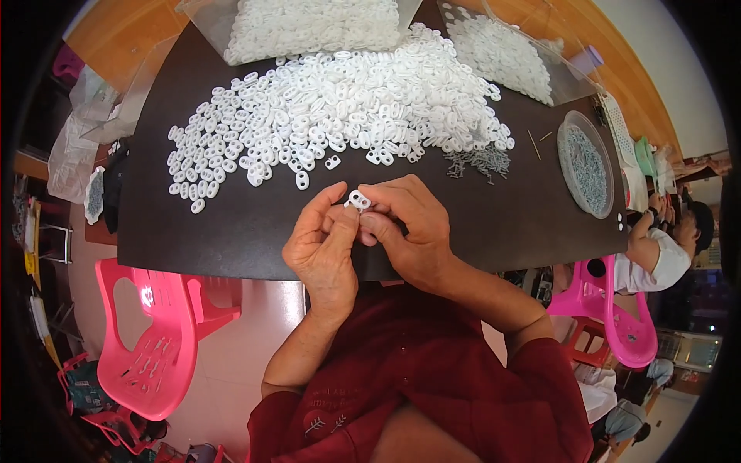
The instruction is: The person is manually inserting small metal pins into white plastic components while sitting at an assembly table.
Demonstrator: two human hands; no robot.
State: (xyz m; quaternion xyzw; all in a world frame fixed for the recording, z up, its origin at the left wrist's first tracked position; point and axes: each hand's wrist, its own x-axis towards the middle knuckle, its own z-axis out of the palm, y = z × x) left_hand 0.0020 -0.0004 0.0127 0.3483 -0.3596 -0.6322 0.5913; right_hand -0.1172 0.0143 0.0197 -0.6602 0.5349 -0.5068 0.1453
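Between my two hands, over the near part of the dark table (231, 239), is a small white oval plastic piece with two holes (359, 201). The thumb and fingers of my left hand (326, 245) pinch it from the left and below. From the right, the fingertips of my right hand (413, 224) grip the same piece. A broad heap of like white pieces (347, 108) spreads beyond my hands, with a few loose ones at its near edge. Small grey screws (480, 160) lie in a pile at the heap's right end.
A round clear tub (566, 174) of grey screws stands at the right. Two clear bins, a left one (208, 31) and a right one (567, 89), hold more white pieces behind the heap. Pink chairs (158, 339) flank me. Another person (656, 258) sits far right.
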